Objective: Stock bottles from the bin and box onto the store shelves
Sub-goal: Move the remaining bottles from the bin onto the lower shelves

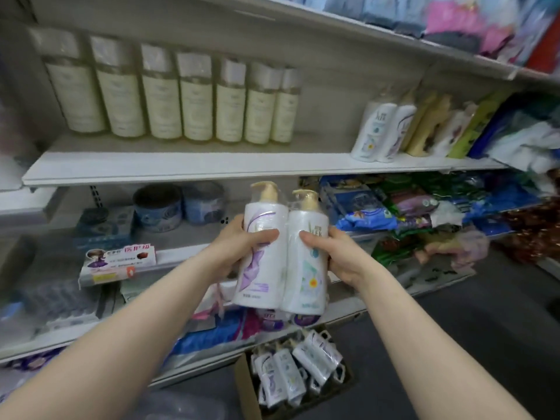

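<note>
Between my hands: I am holding a shrink-wrapped twin pack (281, 253) of pump bottles, in the air in front of the shelving and below the middle shelf (181, 169).
Left hand: my left hand (239, 247) is wrapping around the purple-labelled bottle from its outer side, thumb lying across the front.
Right hand: my right hand (336, 253) is clasping the flower-labelled bottle the same way; both hands are closing firmly on the pack and carrying nothing else.
Long axis: the pack is standing close to upright, pumps pointing up, base hanging free.
Open spot: a bare stretch of shelf (324, 144) is showing above and slightly right of the pack, between the row of cream bottles (181, 101) and the matching packs (381, 131).
Coming move: I am judging it as a lift up, forward and a little right. The base is going to need to clear the shelf lip, and my right hand is the nearer one to the matching packs.
Supply: the cardboard box (247, 389) is sitting on the floor below my hands, with more packs (297, 365) lying inside.
</note>
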